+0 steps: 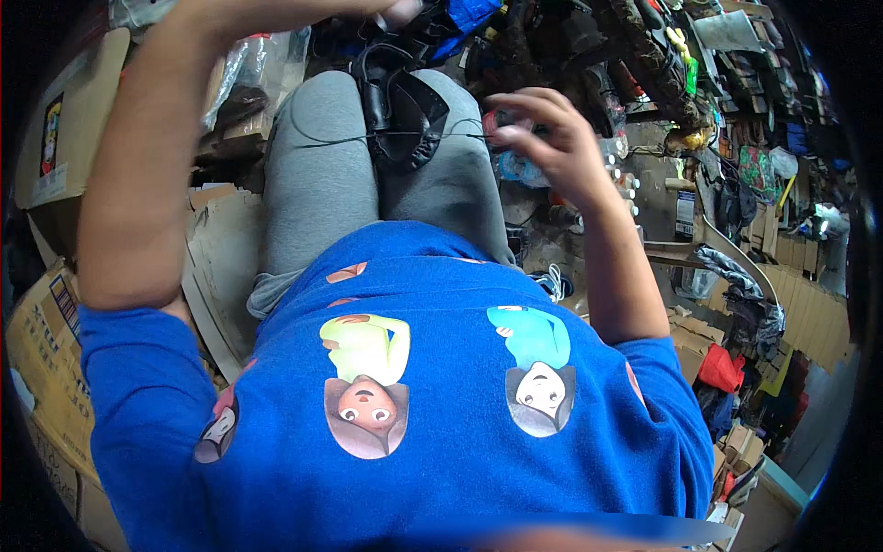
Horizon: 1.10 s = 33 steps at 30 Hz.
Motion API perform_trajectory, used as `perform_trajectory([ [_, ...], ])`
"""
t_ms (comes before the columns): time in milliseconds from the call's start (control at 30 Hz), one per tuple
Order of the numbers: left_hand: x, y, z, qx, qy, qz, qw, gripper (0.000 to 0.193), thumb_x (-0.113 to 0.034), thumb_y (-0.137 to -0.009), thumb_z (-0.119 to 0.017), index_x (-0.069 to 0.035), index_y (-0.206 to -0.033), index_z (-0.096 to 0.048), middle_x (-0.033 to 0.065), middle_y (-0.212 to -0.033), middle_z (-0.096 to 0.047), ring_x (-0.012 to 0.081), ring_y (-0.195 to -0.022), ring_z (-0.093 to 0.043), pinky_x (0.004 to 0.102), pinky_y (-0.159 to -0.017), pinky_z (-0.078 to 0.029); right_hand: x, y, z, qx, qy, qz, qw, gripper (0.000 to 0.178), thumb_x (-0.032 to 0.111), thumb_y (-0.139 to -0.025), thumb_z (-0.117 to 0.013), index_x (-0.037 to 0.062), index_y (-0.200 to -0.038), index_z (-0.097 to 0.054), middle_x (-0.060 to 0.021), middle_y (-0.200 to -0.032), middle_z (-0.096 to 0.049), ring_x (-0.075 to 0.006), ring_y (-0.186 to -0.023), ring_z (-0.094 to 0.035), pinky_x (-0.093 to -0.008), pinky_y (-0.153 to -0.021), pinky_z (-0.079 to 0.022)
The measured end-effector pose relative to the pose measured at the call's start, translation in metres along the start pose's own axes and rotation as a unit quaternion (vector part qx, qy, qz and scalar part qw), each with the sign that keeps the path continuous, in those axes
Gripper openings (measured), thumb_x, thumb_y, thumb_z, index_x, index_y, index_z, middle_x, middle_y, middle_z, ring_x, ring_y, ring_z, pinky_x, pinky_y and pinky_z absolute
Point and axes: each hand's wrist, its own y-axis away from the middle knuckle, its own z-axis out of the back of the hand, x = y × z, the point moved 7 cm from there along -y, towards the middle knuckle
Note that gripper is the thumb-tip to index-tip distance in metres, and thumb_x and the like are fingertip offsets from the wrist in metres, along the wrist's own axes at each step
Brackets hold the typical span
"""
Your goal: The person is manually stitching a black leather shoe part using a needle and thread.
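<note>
A black leather shoe [418, 129] rests on my lap between my knees, its opening and gathered edge showing. Thin black thread [340, 142] runs from it in loose loops over both thighs. My right hand [556, 138] hovers beside my right knee, fingers curved and thumb apart from them. One stretch of thread reaches the thumb tip; I cannot make out a grip on it. My left arm is raised across the upper left, and my left hand [400, 13] is at the top edge beyond the shoe, mostly cut off and blurred, so its fingers are hidden.
Cardboard boxes [78, 129] and flattened cardboard [216, 258] crowd my left side. Several small bottles [627, 184] stand right of my right forearm. Beyond them are heaped goods, a red bag [722, 368] and a curved strip [740, 253]. Blue plastic [467, 18] lies ahead.
</note>
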Motion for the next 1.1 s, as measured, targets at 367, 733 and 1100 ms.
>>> perform_trajectory([
  [367, 0.05, 0.036, -0.122, -0.153, -0.172, -0.014, 0.973, 0.017, -0.017, -0.071, -0.073, -0.015, -0.088, -0.07, -0.0002, -0.091, -0.065, 0.0198, -0.098, -0.054, 0.0389, -0.087, -0.037, -0.037, -0.003, -0.048, 0.087, 0.032, -0.053, 0.994, 0.026, 0.003, -0.078, -0.065, 0.0124, -0.102, -0.07, -0.0044, -0.085, -0.06, -0.0116, -0.078, -0.059, -0.0257, -0.069, -0.047],
  [733, 0.052, 0.029, -0.125, -0.137, -0.209, 0.0, 0.968, 0.014, -0.014, -0.072, -0.071, -0.016, -0.086, -0.07, -0.0025, -0.087, -0.063, 0.0195, -0.094, -0.053, 0.0372, -0.085, -0.034, -0.027, 0.003, -0.051, 0.075, 0.025, -0.041, 0.996, 0.031, 0.005, -0.078, -0.066, 0.0178, -0.106, -0.07, -0.008, -0.083, -0.061, -0.018, -0.075, -0.06, -0.0306, -0.07, -0.049],
  [1100, 0.072, 0.037, -0.141, -0.142, -0.098, 0.081, 0.982, 0.015, -0.015, -0.071, -0.072, -0.016, -0.086, -0.071, -0.0028, -0.082, -0.065, 0.016, -0.089, -0.055, 0.0341, -0.087, -0.032, -0.062, 0.008, -0.071, 0.097, -0.209, -0.175, 0.957, 0.032, 0.006, -0.081, -0.069, 0.0061, -0.112, -0.066, -0.0001, -0.093, -0.066, -0.0055, -0.085, -0.057, -0.0227, -0.078, -0.048],
])
